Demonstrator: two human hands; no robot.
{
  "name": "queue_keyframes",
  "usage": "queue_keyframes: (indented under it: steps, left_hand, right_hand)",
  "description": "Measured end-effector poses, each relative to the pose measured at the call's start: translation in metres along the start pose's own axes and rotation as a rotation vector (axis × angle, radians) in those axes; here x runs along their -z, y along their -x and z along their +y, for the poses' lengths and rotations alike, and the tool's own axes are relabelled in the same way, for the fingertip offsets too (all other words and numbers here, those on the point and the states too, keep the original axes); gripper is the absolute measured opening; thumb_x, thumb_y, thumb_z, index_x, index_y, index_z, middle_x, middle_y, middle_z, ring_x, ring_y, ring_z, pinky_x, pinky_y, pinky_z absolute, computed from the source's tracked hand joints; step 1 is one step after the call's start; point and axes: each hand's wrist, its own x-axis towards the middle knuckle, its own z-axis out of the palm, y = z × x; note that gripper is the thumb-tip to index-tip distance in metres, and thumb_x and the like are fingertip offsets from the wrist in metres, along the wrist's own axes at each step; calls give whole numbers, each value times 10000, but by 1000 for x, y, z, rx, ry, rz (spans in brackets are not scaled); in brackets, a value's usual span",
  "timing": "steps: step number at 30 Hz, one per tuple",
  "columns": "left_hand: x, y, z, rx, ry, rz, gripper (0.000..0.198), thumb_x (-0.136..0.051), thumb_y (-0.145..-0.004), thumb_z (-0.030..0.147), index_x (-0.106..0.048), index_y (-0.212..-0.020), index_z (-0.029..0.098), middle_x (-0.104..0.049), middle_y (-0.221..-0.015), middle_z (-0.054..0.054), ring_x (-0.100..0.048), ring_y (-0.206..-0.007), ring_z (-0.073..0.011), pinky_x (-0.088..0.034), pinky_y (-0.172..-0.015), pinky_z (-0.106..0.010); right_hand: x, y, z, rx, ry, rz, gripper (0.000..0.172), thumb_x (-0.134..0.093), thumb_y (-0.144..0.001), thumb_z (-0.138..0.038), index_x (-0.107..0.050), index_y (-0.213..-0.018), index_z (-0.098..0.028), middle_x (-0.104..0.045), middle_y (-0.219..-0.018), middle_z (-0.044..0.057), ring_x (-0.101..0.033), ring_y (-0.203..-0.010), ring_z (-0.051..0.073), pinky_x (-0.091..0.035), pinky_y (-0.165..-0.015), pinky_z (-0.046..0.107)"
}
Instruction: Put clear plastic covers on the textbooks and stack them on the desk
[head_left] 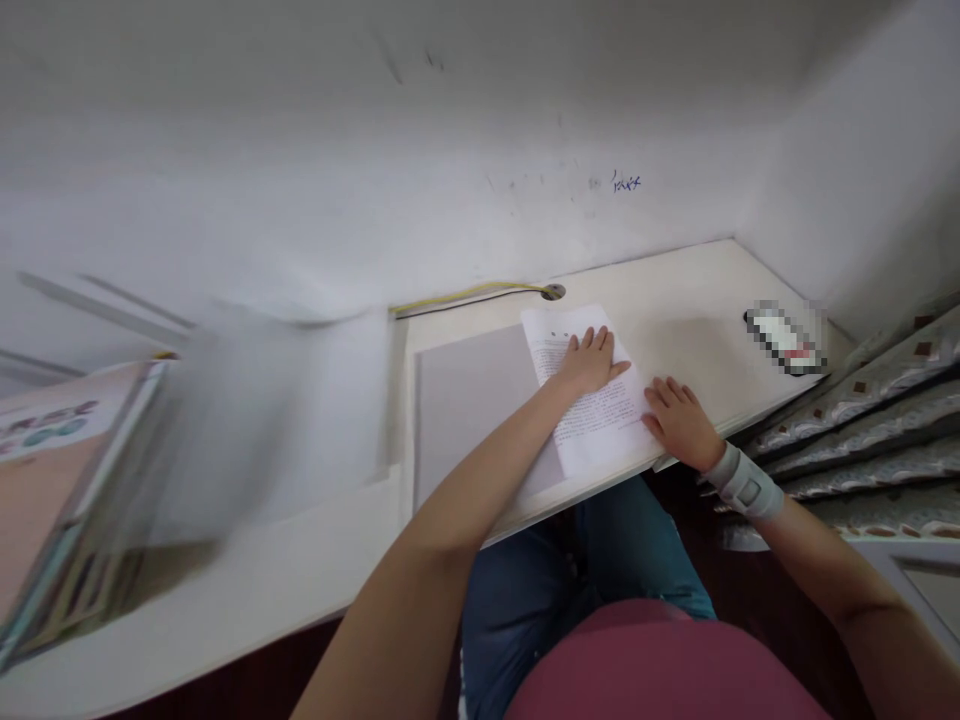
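A printed sheet of paper point(600, 425) lies on the desk, over the right part of a flat grey sheet point(472, 400). Across the upper half of the print rests my left hand point(592, 362), flat with its fingers spread. My right hand point(682, 422) lies at the paper's right edge, fingers stretched out over the desk top and nothing in them. Its fingertips are close to the paper; whether they touch it I cannot tell. To the left, a blurred white sheet point(330, 400) stands out, its lower part hard to make out.
Stacked books point(60, 440) stand at the far left of the white desk point(315, 575). Yellow and black cables point(480, 291) run along the wall into a round hole point(553, 292). A pixelated object point(784, 338) lies at the right. Patterned silvery rolls or folds point(870, 420) crowd the right side.
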Motion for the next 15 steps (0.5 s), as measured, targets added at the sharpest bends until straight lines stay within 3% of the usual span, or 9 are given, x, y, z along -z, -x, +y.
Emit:
queue_keyframes:
  steps: [5, 9, 12, 15]
  left_hand:
    - [10, 21, 19, 107, -133, 75, 726, -248, -943, 532, -269, -1468, 31, -153, -1568, -214, -101, -1445, -380, -107, -1141, -555]
    - [8, 65, 39, -24, -125, -76, 777, -237, -900, 651, -401, -1420, 97, -328, -1510, -208, -245, -1405, -390, -148, -1127, -553]
    - [-3, 85, 47, -44, -77, -127, 816, -223, -886, 675, -293, -1478, 117, -228, -1552, -198, -188, -1423, -397, -157, -1124, -557]
    - [-10, 85, 49, -2, -60, -120, 808, -200, -898, 653, -206, -1504, 120, -154, -1571, -189, -128, -1441, -381, -131, -1129, -573]
  right_hand:
    - [-9, 42, -6, 64, -31, 128, 405, -406, -961, -331, -550, -1306, -175, -486, -1408, 177, -400, -1326, 300, -305, -1064, 479]
    - [-5, 49, -5, 95, -43, 145, 408, -425, -955, -378, -564, -1299, -209, -502, -1392, 170, -427, -1306, 291, -339, -1048, 454]
    - [-4, 47, -4, 86, -59, 145, 418, -439, -948, -395, -555, -1309, -219, -495, -1395, 176, -421, -1307, 291, -349, -1041, 460]
    - [-6, 46, -5, 75, -85, 157, 421, -446, -946, -390, -557, -1309, -208, -487, -1400, 183, -408, -1315, 292, -347, -1046, 462]
